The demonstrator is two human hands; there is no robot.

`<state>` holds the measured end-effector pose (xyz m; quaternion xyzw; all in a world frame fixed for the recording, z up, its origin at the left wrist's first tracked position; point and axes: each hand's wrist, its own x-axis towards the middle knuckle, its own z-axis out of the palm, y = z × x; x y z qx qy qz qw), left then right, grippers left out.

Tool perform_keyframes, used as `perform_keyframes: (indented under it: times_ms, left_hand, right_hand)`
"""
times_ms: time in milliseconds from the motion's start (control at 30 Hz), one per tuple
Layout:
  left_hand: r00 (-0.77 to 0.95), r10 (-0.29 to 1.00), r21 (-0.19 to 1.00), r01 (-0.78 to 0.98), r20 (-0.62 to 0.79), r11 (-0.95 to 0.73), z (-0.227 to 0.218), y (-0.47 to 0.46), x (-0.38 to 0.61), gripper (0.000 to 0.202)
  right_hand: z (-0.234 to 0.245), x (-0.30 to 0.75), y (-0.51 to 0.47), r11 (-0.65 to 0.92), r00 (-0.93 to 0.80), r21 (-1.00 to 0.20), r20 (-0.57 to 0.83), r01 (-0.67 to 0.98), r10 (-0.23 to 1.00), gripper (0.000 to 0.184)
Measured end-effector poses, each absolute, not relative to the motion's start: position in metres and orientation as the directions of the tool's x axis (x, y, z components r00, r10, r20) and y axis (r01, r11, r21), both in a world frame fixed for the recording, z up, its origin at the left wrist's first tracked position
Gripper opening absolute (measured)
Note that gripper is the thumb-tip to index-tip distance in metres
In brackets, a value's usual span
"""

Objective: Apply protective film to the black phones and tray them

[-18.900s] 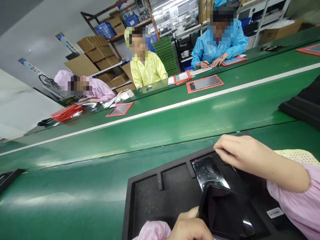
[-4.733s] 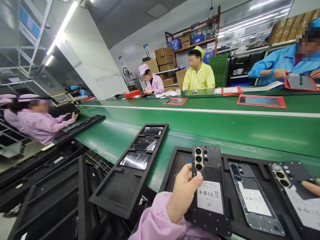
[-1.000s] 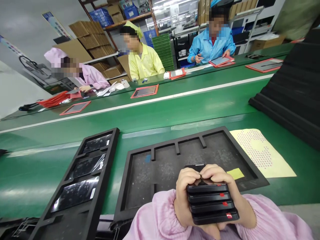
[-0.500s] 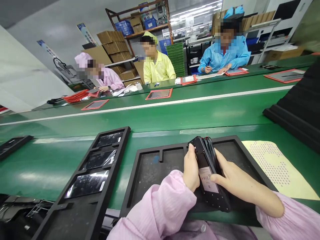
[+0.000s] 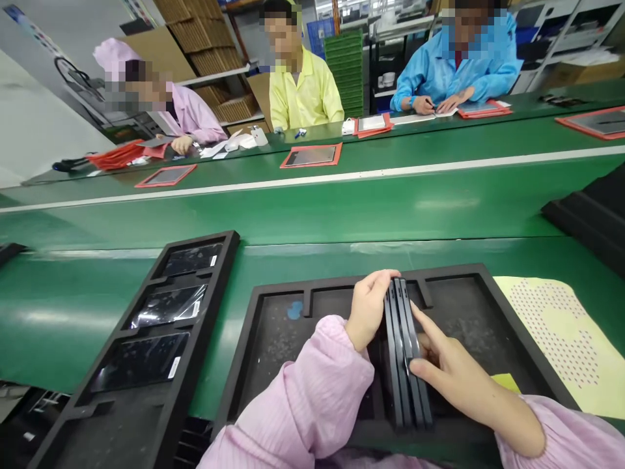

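Several slim black phones (image 5: 403,352) stand on edge, pressed together in a stack, between my hands over the black foam tray (image 5: 278,355). My left hand (image 5: 367,307) grips the stack's left side near its far end, with fingertips over the top. On the right side, my right hand (image 5: 446,365) holds it with thumb and fingers, the thumb against the near edges. The narrow side edges face up, so the backs and fronts are mostly hidden. The tray's compartments below show bare, scuffed floors.
Left of me lies a second foam tray (image 5: 209,319) holding dark glossy screens (image 5: 139,361). A yellow sheet with rows of dots (image 5: 556,326) is at right, near dark stacked foam (image 5: 593,218). Across the green bench (image 5: 342,212), three people sit by red-framed panels (image 5: 312,155).
My hands have turned the phone stack so its edges face up; the labelled back seen before is now hidden. The view has tilted down. A yellow slip now shows beside my right wrist.
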<state>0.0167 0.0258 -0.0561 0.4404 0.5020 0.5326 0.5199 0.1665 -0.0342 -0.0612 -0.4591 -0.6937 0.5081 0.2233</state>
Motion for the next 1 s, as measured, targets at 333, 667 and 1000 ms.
perform_keyframes:
  times_ms: [333,667,1000]
  left_hand:
    - [-0.008,0.998,0.993,-0.094,-0.066,0.065,-0.056,0.028,0.010,0.018]
    - [0.033,0.997,0.995,-0.067,-0.076,0.078,-0.053,0.031,0.009,0.014]
    - [0.013,0.999,0.998,0.044,-0.045,0.045,-0.051,0.026,0.018,0.008]
  right_hand:
    - [-0.059,0.167,-0.032,0.197,-0.501,-0.879,-0.054,0.435,0.863,0.064]
    - [-0.067,0.173,-0.027,0.375,-0.499,-0.803,0.113,0.464,0.859,0.045]
    - [-0.022,0.165,-0.046,0.958,-0.926,0.072,0.285,0.279,0.249,0.039]
